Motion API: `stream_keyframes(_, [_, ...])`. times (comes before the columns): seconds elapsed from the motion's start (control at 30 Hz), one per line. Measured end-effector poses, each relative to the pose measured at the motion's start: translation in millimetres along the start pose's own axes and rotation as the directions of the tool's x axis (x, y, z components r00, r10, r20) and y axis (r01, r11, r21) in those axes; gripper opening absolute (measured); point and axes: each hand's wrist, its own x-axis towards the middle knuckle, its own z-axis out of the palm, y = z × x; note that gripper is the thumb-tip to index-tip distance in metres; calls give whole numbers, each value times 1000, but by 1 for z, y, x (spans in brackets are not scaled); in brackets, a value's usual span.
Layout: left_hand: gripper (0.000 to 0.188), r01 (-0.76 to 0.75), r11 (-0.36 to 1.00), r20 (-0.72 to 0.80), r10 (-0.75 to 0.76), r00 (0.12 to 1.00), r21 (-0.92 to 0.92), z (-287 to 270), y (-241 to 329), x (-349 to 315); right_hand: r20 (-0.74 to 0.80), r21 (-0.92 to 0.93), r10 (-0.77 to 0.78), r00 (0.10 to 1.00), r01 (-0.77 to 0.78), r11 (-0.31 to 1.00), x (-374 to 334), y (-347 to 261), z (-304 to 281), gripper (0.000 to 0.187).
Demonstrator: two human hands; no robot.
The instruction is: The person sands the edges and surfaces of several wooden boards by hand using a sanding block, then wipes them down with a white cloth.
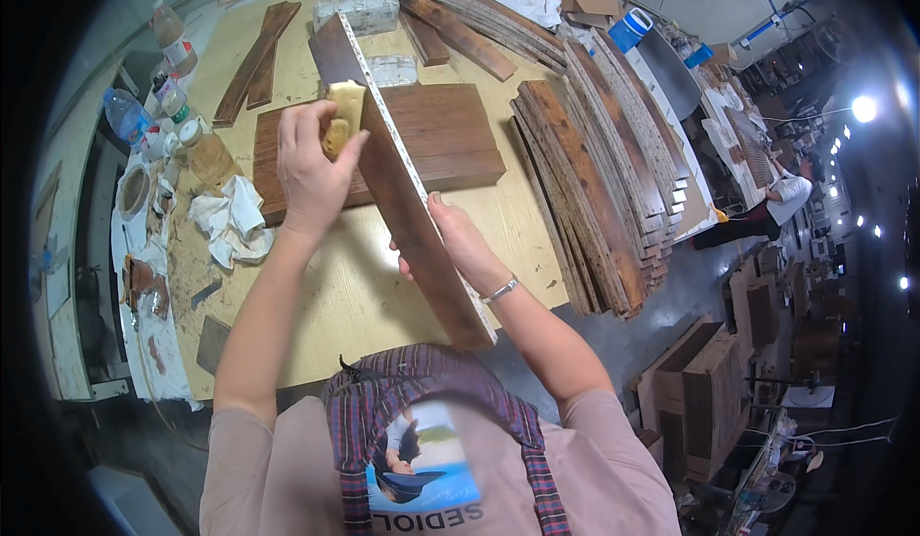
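My right hand (467,242) grips a long dark brown wooden board (407,215) by its lower half. The board is tilted on edge, its pale speckled narrow side facing right and its brown face to the left. In my left hand (316,162) is a yellowish sponge-like pad (344,114), pressed against the brown face near the upper end. Part of the pad is hidden by my fingers. Behind the held board, a thick brown wooden block (441,134) lies flat on the table.
Stacked boards (585,191) line the table's right side. A crumpled white cloth (233,222), an amber jar (208,153) and plastic bottles (127,114) stand at the left. Loose wooden strips (257,62) and a wrapped block (356,13) lie at the back. A person (788,196) stands far right.
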Motion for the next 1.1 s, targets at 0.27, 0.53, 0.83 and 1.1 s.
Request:
stream_keyframes(0.27, [42,11,1000,7,-11,1000,26,5,-13,5,2,77,15,1000,-15,997,20,7,5,64])
stream_keyframes(0.53, [44,248,949,76,-237,968,-195,-3,-35,-4,31,88,53,998,-56,995,22,21,0,59])
stream_keyframes(0.83, [48,-155,890,389,337,857,-429,-14,60,-78,-4,379,-5,1000,6,925,60,8,-28,54])
stream_keyframes(1.1, [45,-12,806,482,366,796,-592,-39,68,-105,-188,436,-84,979,160,886,61,-12,-44,68])
